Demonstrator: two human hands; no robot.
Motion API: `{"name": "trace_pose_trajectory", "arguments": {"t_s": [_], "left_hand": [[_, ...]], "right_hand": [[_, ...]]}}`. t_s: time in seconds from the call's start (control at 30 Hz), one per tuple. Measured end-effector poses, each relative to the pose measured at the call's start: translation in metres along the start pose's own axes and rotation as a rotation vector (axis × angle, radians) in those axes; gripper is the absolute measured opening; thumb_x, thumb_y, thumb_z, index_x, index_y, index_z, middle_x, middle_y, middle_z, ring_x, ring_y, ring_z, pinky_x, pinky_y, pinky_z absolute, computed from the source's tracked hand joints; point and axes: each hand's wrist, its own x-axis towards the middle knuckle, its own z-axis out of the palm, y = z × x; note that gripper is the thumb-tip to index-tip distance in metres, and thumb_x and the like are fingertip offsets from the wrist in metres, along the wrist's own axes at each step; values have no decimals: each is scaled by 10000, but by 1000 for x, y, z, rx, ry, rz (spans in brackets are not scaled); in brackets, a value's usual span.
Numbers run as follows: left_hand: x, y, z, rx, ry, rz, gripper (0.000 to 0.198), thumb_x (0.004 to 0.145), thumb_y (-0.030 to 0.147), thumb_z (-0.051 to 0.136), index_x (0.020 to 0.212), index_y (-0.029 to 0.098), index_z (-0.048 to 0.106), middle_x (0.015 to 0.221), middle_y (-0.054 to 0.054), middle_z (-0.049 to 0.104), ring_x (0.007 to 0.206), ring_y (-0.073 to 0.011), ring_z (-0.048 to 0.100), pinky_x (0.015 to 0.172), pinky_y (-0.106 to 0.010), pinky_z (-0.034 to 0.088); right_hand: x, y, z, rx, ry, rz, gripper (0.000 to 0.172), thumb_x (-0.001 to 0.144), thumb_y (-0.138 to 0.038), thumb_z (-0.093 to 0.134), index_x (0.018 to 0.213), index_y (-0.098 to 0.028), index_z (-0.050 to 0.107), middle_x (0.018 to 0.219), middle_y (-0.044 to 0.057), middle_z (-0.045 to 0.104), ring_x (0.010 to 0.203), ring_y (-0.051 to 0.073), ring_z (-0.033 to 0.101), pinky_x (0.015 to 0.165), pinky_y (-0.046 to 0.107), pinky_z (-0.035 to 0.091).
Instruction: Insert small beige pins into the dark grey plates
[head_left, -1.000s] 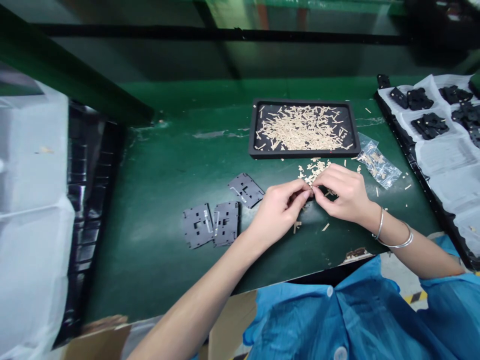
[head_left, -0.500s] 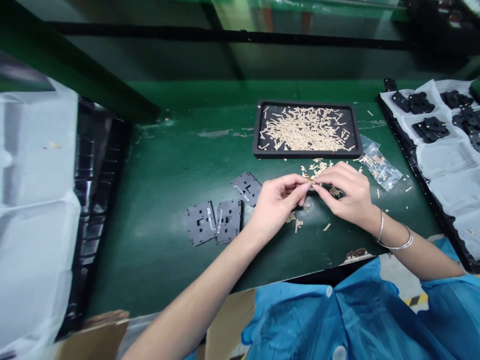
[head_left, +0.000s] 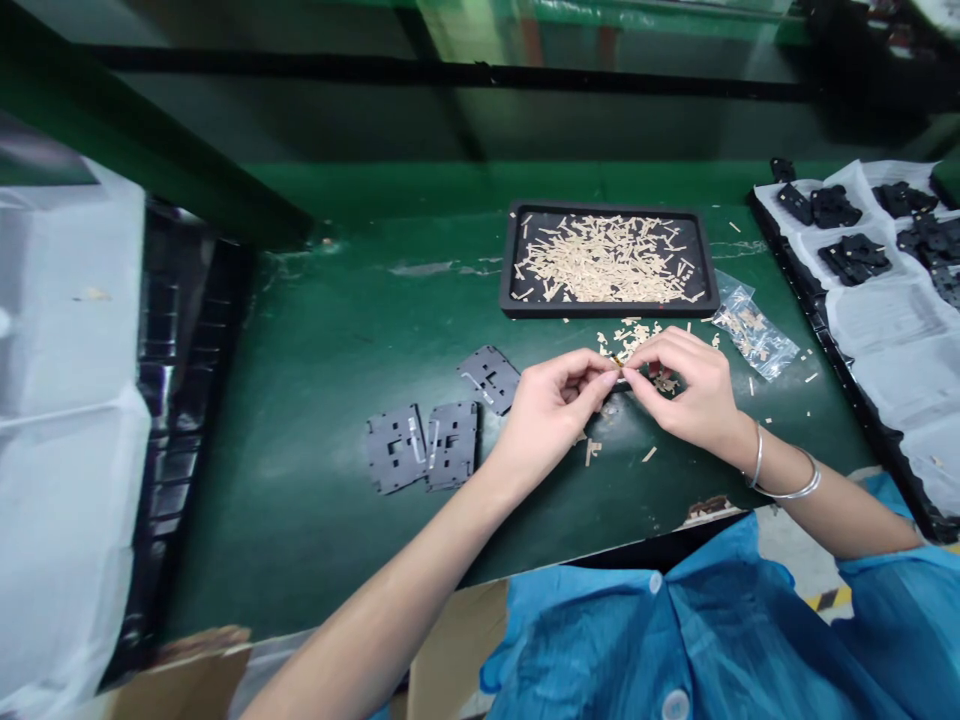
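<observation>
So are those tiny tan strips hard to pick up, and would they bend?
Probably very light and easily scattered: the tan strips lie in a loose heap in the black tray, with strays over the green table. Likely fiddly too: left hand and right hand pinch one at the fingertips. Bending, I cannot tell.

Beige strips (head_left: 600, 260) fill a black tray (head_left: 510, 262) on the green table (head_left: 337, 330).

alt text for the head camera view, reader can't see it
The left hand and right hand pinch a small tan strip between fingertips over a green bench. Behind them sits a black tray heaped with such strips; three dark grey plates lie to the left, a clear bag to the right.
</observation>
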Motion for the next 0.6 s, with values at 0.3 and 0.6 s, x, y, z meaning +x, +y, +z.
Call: {"name": "trace_pose_trajectory", "arguments": {"t_s": [0.3,0.6], "left_hand": [[-1,0,0,-17,-10,23,183,827,297,561,737,144,606,549,41,480,504,-79,413,502,-200,345],[-3,-5,1,228,52,148,215,867,256,505,772,144,662,593,22,567,532,-93,449,560,-218,372]], "right_hand": [[-1,1,1,-76,79,-14,111,866,-167,646,756,-180,637,710,17,704,667,136,617,630,274,510],[-2,1,1,-220,36,-233,88,866,-117,633,803,-114,693,745,77,730,692,162,632,616,287,533]]}}
